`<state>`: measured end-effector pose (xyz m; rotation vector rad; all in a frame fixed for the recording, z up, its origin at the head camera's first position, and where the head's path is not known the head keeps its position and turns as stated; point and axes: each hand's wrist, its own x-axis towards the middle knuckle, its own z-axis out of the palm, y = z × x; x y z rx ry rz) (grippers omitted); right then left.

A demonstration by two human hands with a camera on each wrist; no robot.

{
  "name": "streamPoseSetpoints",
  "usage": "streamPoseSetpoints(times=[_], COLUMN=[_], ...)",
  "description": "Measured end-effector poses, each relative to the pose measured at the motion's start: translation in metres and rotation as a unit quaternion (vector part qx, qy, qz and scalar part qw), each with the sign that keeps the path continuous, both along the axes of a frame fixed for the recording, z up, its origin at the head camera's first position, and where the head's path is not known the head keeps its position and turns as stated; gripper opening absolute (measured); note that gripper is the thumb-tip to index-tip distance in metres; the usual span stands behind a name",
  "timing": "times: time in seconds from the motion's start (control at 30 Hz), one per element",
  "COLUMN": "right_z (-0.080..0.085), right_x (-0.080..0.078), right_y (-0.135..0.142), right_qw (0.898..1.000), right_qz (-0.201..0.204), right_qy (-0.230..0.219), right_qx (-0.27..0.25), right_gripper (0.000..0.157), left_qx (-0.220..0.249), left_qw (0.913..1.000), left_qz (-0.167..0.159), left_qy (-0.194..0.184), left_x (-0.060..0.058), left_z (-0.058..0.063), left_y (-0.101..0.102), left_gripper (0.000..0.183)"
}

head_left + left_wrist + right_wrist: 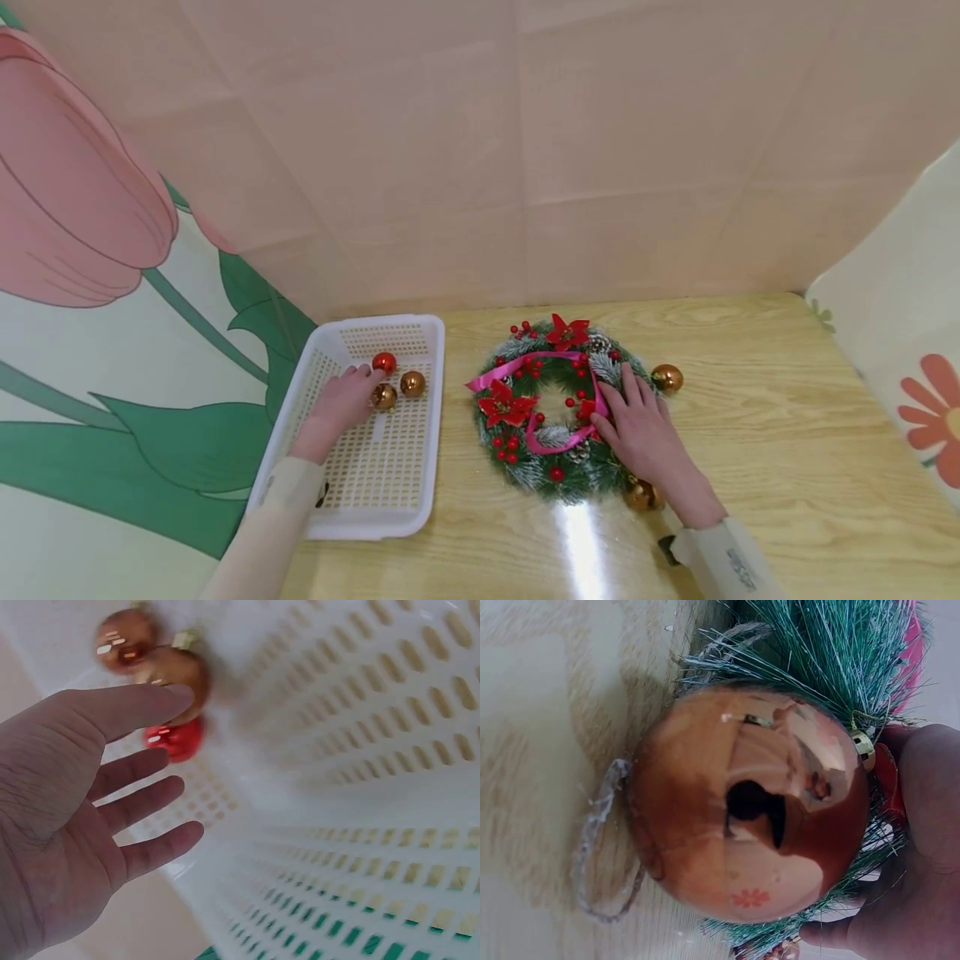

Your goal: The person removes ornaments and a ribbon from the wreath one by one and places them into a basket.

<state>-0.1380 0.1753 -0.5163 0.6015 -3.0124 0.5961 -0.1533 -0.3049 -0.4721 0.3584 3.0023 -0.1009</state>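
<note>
My left hand reaches down into a white plastic basket, its fingers extended beside a red bauble and a copper-gold bauble. In the left wrist view the thumb overlaps the gold bauble, while the other fingers stay apart. A second gold bauble lies close by in the basket. Spread fingers of my right hand rest on the right side of a green wreath with red flowers, berries, pinecones and a loose pink ribbon. Under that wrist sits a large copper bauble at the wreath's edge.
Another copper bauble is at the wreath's upper right edge. The wooden table meets a pink cloth backdrop behind, with flower-printed panels at both sides. A grey string loop lies beside the large bauble.
</note>
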Motion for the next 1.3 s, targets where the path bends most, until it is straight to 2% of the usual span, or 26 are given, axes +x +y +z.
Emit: streamPoseSetpoints(times=[0.13, 0.23, 0.37, 0.47, 0.57, 0.67, 0.77, 0.87, 0.97, 1.07, 1.2, 1.3], right_z=[0.0, -0.001, -0.002, -0.002, 0.0, 0.005, 0.011, 0.015, 0.018, 0.02, 0.018, 0.013], right_x=[0.0, 0.001, 0.002, 0.003, 0.003, 0.0, -0.004, -0.011, -0.018, -0.026, -0.037, -0.044], right_y=[0.001, 0.001, 0.001, 0.002, 0.005, 0.01, 0.019, 0.034, 0.053, 0.072, 0.089, 0.095], right_qw=[1.0, 1.0, 1.0, 1.0, 0.999, 0.997, 0.995, 0.994, 0.993, 0.994, 0.996, 0.999], right_qz=[-0.001, -0.003, 0.0, 0.005, 0.006, 0.007, 0.007, 0.005, -0.009, -0.027, -0.033, -0.025], right_qy=[-0.006, -0.005, 0.003, 0.008, 0.01, 0.014, 0.027, 0.044, 0.058, 0.066, 0.059, 0.032], right_qx=[0.001, 0.0, -0.007, -0.022, -0.048, -0.081, -0.098, -0.104, -0.104, -0.088, -0.051, -0.027], right_gripper=[0.061, 0.061, 0.06, 0.059, 0.058, 0.058, 0.057, 0.057, 0.057, 0.057, 0.058, 0.06], left_qx=[0.036, 0.06, 0.091, 0.113, 0.132, 0.152, 0.174, 0.201, 0.233, 0.262, 0.291, 0.3], left_qw=[0.9991, 0.9968, 0.9918, 0.9875, 0.9836, 0.9793, 0.9725, 0.9615, 0.9458, 0.9307, 0.9201, 0.917], left_qz=[0.008, 0.017, 0.039, 0.062, 0.084, 0.104, 0.124, 0.135, 0.134, 0.123, 0.104, 0.088], left_qy=[0.021, 0.05, 0.08, 0.091, 0.089, 0.084, 0.093, 0.129, 0.182, 0.224, 0.24, 0.247], left_x=[0.008, 0.021, 0.054, 0.084, 0.111, 0.131, 0.145, 0.155, 0.159, 0.159, 0.154, 0.149], left_z=[0.019, 0.037, 0.054, 0.056, 0.047, 0.033, 0.017, 0.001, -0.013, -0.021, -0.027, -0.028], left_y=[0.002, -0.001, -0.016, -0.032, -0.047, -0.059, -0.069, -0.075, -0.077, -0.077, -0.072, -0.064], left_gripper=[0.058, 0.061, 0.06, 0.058, 0.058, 0.06, 0.062, 0.06, 0.058, 0.056, 0.055, 0.053])
